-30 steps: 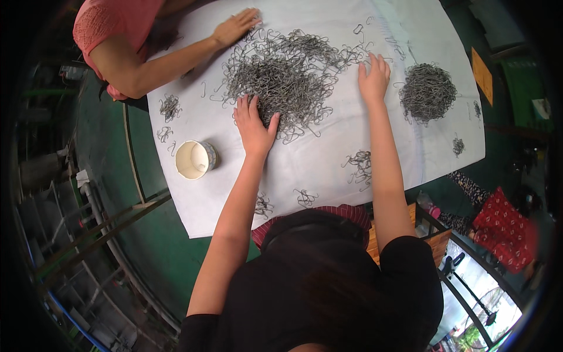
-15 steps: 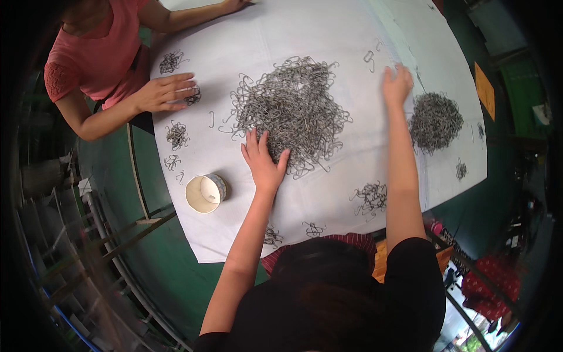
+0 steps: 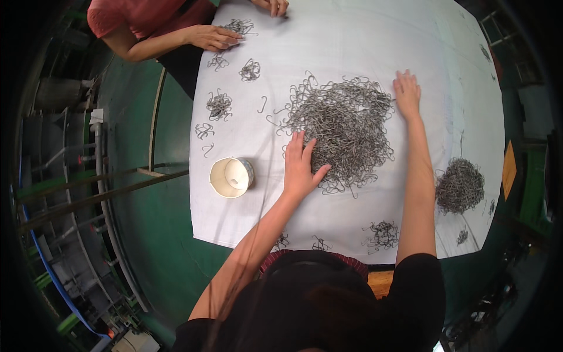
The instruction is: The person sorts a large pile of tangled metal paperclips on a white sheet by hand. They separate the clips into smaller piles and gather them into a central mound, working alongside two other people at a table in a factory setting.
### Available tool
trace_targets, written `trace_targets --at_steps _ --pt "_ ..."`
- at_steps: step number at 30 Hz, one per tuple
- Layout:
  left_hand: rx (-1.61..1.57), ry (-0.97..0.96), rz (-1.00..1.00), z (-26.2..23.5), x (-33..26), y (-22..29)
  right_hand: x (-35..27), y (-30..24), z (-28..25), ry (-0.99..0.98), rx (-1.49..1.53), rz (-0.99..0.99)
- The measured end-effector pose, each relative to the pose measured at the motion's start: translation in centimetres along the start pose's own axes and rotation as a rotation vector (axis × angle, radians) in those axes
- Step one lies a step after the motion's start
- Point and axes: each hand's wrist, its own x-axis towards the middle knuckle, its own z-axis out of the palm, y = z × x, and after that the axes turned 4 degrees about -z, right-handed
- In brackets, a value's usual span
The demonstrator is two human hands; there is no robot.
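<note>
On the table (image 3: 346, 41), a pile of wire hooks (image 3: 352, 132) sits between the left hand (image 3: 301, 168), spread against its edge, and the right hand (image 3: 407, 95), open beside it, neither visibly gripping anything. Probably light, stiff and tangly, so cup it from the sides.

The tabletop (image 3: 346, 35) was white and broad. A large, loose heap of grey wire hooks (image 3: 346, 138) spread over its middle, with a single hook (image 3: 263, 104) apart on the left. A rounder, denser pile (image 3: 460, 186) sat toward the right edge. A pale cup (image 3: 219, 177) stood at left, open end up. Small clusters lay along the left side (image 3: 219, 105) and near edge (image 3: 382, 236).
</note>
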Motion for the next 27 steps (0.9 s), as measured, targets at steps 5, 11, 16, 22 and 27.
trace_targets --at_steps 5,11,16,22,27 --pt "-0.095 0.042 -0.081 -0.4 -0.4 -0.2 -5.1 -11.9 -1.6 -0.115 0.57 -0.285" --pt "-0.454 0.39 -0.242 0.1 0.0 -1.1 -1.7 -12.0 -2.6 0.124 0.513 -0.222" --pt "-0.175 0.553 -0.356 -1.3 7.9 -3.2 2.3 -12.6 1.7 -0.09 0.309 -0.28" --pt "-0.004 0.271 -0.337 -0.3 9.1 -4.9 -2.8 -17.7 1.0 -0.358 0.39 -0.527" --pt "-0.335 -0.027 -0.102 -0.9 4.8 -3.9 -7.8 -18.0 -2.6 -0.572 0.806 -0.421"
